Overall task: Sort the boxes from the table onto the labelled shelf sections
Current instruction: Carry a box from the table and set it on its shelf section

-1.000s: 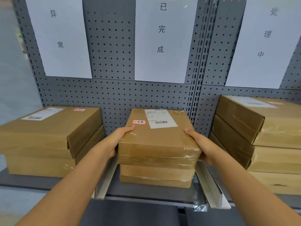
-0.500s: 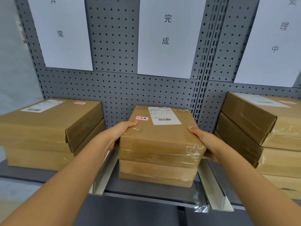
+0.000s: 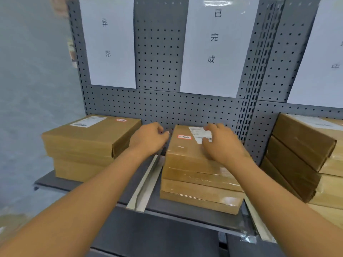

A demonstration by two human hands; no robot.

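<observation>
Honestly, the top box (image 3: 187,151) sits on the middle stack under the middle sign (image 3: 215,47), skewed a bit, so a careless brush could slide it off. Left hand (image 3: 148,140) hovers beside it, fingers loosely curled, holding nothing. Right hand (image 3: 222,143) lies flat on top, fingers spread.

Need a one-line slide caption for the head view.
Both hands, left hand and right hand, open over the top box of the middle shelf stack.
</observation>
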